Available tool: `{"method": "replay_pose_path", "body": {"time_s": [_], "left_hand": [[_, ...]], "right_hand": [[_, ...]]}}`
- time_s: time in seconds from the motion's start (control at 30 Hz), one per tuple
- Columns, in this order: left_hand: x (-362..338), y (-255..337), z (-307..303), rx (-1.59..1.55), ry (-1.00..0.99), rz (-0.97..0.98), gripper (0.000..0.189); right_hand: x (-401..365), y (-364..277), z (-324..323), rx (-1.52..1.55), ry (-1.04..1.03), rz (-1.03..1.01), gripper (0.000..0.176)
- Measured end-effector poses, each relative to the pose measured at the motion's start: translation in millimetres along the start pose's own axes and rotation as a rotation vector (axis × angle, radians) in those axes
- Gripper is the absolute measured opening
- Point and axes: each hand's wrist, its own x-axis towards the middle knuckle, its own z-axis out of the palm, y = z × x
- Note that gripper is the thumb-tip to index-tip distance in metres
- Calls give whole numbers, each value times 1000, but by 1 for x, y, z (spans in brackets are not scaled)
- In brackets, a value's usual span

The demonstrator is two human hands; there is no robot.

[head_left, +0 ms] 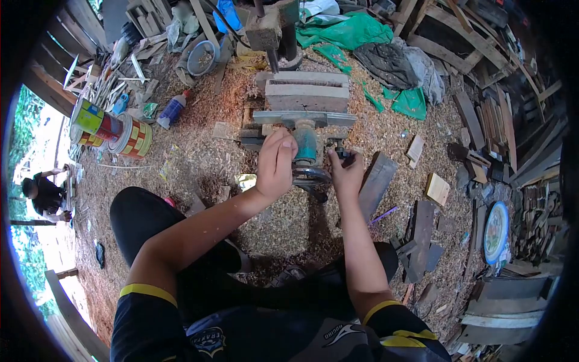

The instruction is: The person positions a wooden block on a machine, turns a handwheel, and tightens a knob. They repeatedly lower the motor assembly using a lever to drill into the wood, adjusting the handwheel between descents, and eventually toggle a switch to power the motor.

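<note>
A slotted wooden block (307, 96) sits against the metal jaw (329, 118) of a green machine vise (306, 145), beneath a drill-like bit (272, 60). At the vise's left side is my left hand (276, 166), its fingers bent and pressed together; what lies under the fingertips is hidden. My right hand (347, 175) is closed round a dark knob-like handle (342, 154) on the right of the vise. Between and just below my hands is the vise's round handwheel (310, 175), touched by neither hand as far as I can see.
Wood shavings cover the ground. Paint buckets (132, 136) and a blue bottle (173, 111) stand or lie left. Wood offcuts (377, 184) lie right, near a round plate-like disc (496, 232). Behind the machine is green sheeting (350, 31). Another person (45, 194) sits far left.
</note>
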Motion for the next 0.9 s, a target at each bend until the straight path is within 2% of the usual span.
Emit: {"method": "replay_pose_path", "body": {"time_s": [0.03, 0.07, 0.13, 0.17, 0.2, 0.27, 0.3, 0.33, 0.4, 0.43, 0.5, 0.53, 0.6, 0.63, 0.67, 0.73, 0.77, 0.9], "left_hand": [[0, 1, 1, -15, 20, -11, 32], [2, 1, 1, -29, 42, -15, 31], [4, 3, 1, -32, 44, -9, 31], [4, 4, 0, -37, 46, -9, 31], [4, 3, 0, -37, 47, -10, 31], [3, 1, -1, -25, 30, 1, 30], [3, 1, -1, -26, 32, 0, 30], [2, 1, -1, -25, 30, -3, 30], [3, 1, -1, -22, 30, -5, 30], [4, 2, -2, -16, 30, 4, 30], [1, 3, 0, -13, 28, 3, 30], [0, 3, 2, -43, 47, -12, 30], [4, 3, 3, -74, 63, -13, 31], [3, 2, 1, -41, 44, -5, 31], [3, 2, -1, -8, 27, 1, 31], [4, 4, -3, 7, 20, 3, 31], [4, 5, -2, 19, 13, 2, 31], [3, 3, -2, 7, 23, 0, 32]], "right_hand": [[1, 7, 0, 77, -39, 30, 59], [9, 19, 4, 80, -33, 31, 59], [25, 35, 4, 601, -263, 300, 56], [27, 39, -8, 1141, -510, 471, 60], [25, 36, -10, 1141, -510, 471, 60], [21, 30, -12, 1299, -719, 747, 65], [22, 34, -10, 1459, -731, 744, 65], [23, 37, -8, 1456, -733, 744, 65], [26, 37, -5, 1086, -554, 673, 59], [22, 24, -3, 1086, -558, 671, 59], [8, 8, -1, -132, -35, -98, 57], [5, 15, 0, -135, -33, -89, 57], [10, 23, 8, 181, -89, 17, 58], [13, 25, 5, 379, -212, 215, 58], [15, 27, 2, 382, -213, 213, 58], [17, 21, -9, 1350, -644, 808, 52], [18, 36, -8, 1488, -734, 722, 54], [16, 31, -5, 1416, -668, 686, 50]]}}
